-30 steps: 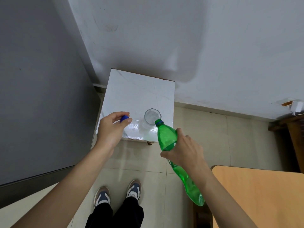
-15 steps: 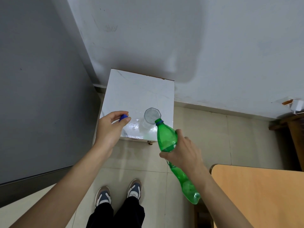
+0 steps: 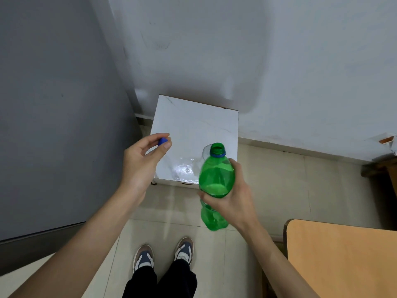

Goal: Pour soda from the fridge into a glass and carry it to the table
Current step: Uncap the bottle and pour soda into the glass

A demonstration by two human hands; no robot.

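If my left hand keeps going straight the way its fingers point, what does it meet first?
Probably the top of the white square stand; the left hand, pinching the small blue bottle cap, aims across it. Height is unclear.

No legible text anywhere.

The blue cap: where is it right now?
In the head view, the blue cap is pinched in the fingers of the left hand, over the white box's left edge, left of the green bottle.
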